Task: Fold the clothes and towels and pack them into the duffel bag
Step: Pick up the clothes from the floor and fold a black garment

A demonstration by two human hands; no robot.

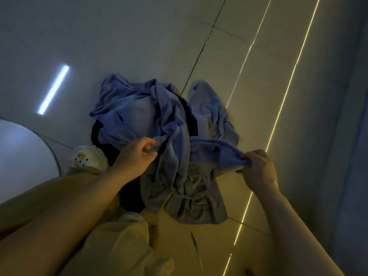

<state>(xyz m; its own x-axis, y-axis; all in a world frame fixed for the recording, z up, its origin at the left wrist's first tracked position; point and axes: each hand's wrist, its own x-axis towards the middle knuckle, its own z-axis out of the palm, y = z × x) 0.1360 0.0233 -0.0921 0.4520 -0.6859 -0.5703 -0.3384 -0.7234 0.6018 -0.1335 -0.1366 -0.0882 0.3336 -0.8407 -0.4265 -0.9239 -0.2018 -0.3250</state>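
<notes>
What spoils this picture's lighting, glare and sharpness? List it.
Head view: dim overall, with a yellow cast on the floor at right and a bluish cast at left; a bright strip of glare and thin reflected lines streak the tiles; wide-angle bending curves the edges; the towel and both hands, left and right, look soft.

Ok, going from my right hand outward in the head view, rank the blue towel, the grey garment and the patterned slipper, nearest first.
From the right hand:
1. Blue towel, pinched at its edge.
2. Grey garment, just left and below, under the towel.
3. Patterned slipper, far left, past the left hand.
</notes>
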